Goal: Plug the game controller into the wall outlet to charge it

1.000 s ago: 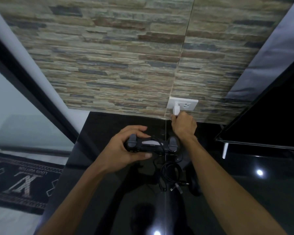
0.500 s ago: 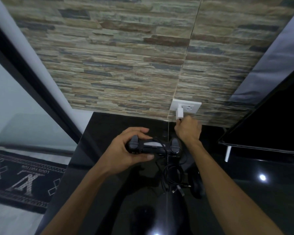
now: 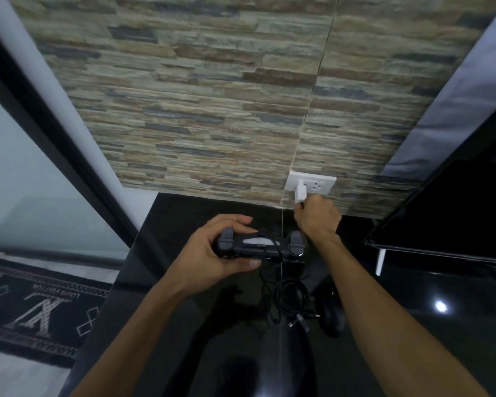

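Fingers of the right hand [image 3: 317, 217] pinch a white charger plug [image 3: 301, 194] seated in the white wall outlet [image 3: 324, 183]. Left hand [image 3: 212, 256] is wrapped around the black game controller [image 3: 259, 244], held above the glossy black bench [image 3: 441, 325]; its black cable [image 3: 287, 296] dangles in loops.

1. The right hand [image 3: 317, 217] hides the lower end of the white charger [image 3: 300, 193].
2. The left hand [image 3: 212, 253] covers the game controller [image 3: 259, 245] at its left grip.
3. The rug [image 3: 38, 305] is cut off at lower left.
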Available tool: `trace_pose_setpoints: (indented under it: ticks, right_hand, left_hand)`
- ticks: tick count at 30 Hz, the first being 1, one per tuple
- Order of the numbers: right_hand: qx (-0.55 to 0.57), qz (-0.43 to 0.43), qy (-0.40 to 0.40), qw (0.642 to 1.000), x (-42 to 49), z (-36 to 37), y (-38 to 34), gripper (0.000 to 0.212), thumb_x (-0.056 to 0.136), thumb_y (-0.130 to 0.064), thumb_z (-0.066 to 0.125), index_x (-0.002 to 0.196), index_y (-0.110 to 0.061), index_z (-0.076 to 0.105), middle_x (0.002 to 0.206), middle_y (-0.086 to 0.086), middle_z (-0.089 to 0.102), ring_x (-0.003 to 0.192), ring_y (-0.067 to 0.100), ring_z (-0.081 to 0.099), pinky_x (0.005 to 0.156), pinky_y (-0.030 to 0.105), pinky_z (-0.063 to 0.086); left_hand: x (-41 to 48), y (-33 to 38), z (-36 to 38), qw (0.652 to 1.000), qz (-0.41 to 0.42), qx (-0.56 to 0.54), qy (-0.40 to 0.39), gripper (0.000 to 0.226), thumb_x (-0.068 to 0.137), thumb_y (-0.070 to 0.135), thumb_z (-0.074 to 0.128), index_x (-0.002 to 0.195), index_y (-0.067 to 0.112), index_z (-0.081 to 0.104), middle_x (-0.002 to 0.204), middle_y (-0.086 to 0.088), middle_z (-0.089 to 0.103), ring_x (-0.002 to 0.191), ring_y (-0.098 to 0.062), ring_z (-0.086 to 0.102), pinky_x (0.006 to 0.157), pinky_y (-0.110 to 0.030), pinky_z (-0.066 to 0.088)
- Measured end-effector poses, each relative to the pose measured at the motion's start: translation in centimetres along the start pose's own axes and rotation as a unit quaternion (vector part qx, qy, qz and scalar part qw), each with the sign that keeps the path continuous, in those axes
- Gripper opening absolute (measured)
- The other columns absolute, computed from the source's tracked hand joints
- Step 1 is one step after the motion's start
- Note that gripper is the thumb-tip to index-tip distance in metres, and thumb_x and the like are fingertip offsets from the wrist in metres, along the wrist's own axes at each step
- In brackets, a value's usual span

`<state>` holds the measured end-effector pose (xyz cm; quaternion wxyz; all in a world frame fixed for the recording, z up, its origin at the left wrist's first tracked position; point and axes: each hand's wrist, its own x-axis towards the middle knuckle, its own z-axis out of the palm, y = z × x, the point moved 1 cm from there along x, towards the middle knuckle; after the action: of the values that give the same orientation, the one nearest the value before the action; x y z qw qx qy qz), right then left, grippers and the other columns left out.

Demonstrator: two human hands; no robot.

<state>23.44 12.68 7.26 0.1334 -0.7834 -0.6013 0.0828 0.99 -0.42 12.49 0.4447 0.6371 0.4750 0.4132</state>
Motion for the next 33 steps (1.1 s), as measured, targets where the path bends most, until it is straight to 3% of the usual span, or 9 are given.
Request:
trace_pose_setpoints:
  ticks: [7, 16, 18, 20, 22, 25, 28, 30, 33]
  right_hand:
    - [0.015, 0.007, -0.003, 1.0, 0.1, 0.5, 0.0, 0.028, 0.097, -0.025, 0.062, 0.105, -0.001, 0.074, 0.106, 0.023, 0.076, 0.104, 0.041, 0.071, 0.095, 0.046, 0.053]
    - [-0.031, -0.007, -0.03, 0.999, 0.5, -1.4, 1.1, 0.043, 0.095, -0.048, 0.06, 0.106, -0.01, 0.078, 0.109, 0.018, 0.076, 0.106, 0.037, 0.071, 0.095, 0.043, 0.052]
    - [-0.024, -0.005, -0.02, 0.999, 0.0, -2.4, 1.4, 0.042, 0.094, -0.05, 0.06, 0.105, -0.015, 0.08, 0.108, 0.017, 0.077, 0.107, 0.037, 0.071, 0.092, 0.041, 0.052]
    - [0.055, -0.003, -0.016, 0.998, -1.2, -3.7, 1.9, 0.036, 0.095, -0.048, 0.061, 0.097, -0.019, 0.081, 0.098, 0.013, 0.079, 0.1, 0.036, 0.072, 0.078, 0.034, 0.049]
    - [0.244, 0.001, -0.05, 0.968, -3.4, -5.2, 2.0, 0.036, 0.097, -0.049, 0.06, 0.089, -0.02, 0.079, 0.084, 0.003, 0.079, 0.089, 0.027, 0.075, 0.072, 0.032, 0.049]
    - [0.489, -0.007, -0.142, 0.861, -8.9, -7.4, 1.5, 0.052, 0.091, -0.068, 0.053, 0.096, -0.025, 0.081, 0.096, -0.004, 0.083, 0.091, 0.008, 0.077, 0.079, 0.031, 0.055]
    - [0.563, -0.052, -0.158, 0.81, -13.8, -8.8, 0.7, 0.065, 0.083, -0.083, 0.049, 0.111, -0.032, 0.077, 0.12, -0.002, 0.076, 0.115, 0.015, 0.071, 0.094, 0.044, 0.058]
    - [0.573, -0.077, -0.115, 0.808, -15.7, -9.6, 0.3, 0.055, 0.086, -0.074, 0.051, 0.115, -0.034, 0.075, 0.13, -0.001, 0.067, 0.123, 0.02, 0.065, 0.101, 0.054, 0.055]
    - [0.593, -0.08, -0.08, 0.797, -17.3, -11.1, -0.3, 0.041, 0.085, -0.061, 0.052, 0.099, -0.033, 0.078, 0.127, -0.006, 0.062, 0.12, 0.015, 0.064, 0.091, 0.049, 0.06]
  left_hand:
    - [-0.3, -0.3, -0.2, 1.0, -0.006, 0.007, 0.003, 0.041, 0.065, 0.019, 0.093, 0.099, 0.033, 0.075, 0.13, 0.008, 0.065, 0.121, -0.013, 0.065, 0.105, -0.039, 0.053]
    - [0.1, 0.2, 0.0, 1.0, -0.001, 0.011, 0.013, 0.041, 0.063, 0.032, 0.092, 0.1, 0.034, 0.075, 0.13, 0.007, 0.064, 0.122, -0.015, 0.064, 0.106, -0.043, 0.052]
    - [0.0, 0.3, -0.1, 1.0, 0.002, 0.012, 0.015, 0.041, 0.064, 0.024, 0.093, 0.1, 0.033, 0.075, 0.13, 0.007, 0.064, 0.123, -0.015, 0.063, 0.107, -0.044, 0.052]
    - [-0.1, 0.5, -0.3, 1.0, 0.004, 0.007, 0.019, 0.042, 0.065, 0.02, 0.093, 0.1, 0.035, 0.075, 0.13, 0.007, 0.064, 0.125, -0.015, 0.063, 0.108, -0.044, 0.051]
    - [-0.3, 1.0, -0.4, 1.0, 0.012, 0.001, 0.024, 0.043, 0.064, 0.021, 0.093, 0.1, 0.037, 0.074, 0.131, 0.006, 0.064, 0.125, -0.016, 0.063, 0.108, -0.043, 0.05]
    - [-0.7, 2.2, -0.5, 0.999, 0.03, -0.013, 0.031, 0.041, 0.064, 0.031, 0.09, 0.099, 0.04, 0.073, 0.131, 0.006, 0.064, 0.124, -0.014, 0.064, 0.107, -0.038, 0.052]
    - [-1.1, 3.9, -0.3, 0.998, 0.053, -0.013, 0.022, 0.039, 0.066, 0.033, 0.089, 0.099, 0.045, 0.071, 0.13, 0.008, 0.064, 0.124, -0.013, 0.064, 0.106, -0.035, 0.052]
    - [-1.4, 5.1, -0.1, 0.997, 0.075, 0.006, 0.015, 0.041, 0.066, 0.03, 0.089, 0.099, 0.044, 0.07, 0.131, 0.007, 0.064, 0.126, -0.014, 0.062, 0.107, -0.037, 0.051]
    - [-2.2, 7.0, -0.2, 0.994, 0.086, 0.06, -0.005, 0.044, 0.068, 0.021, 0.092, 0.103, 0.034, 0.069, 0.134, 0.008, 0.061, 0.131, -0.013, 0.058, 0.11, -0.035, 0.047]
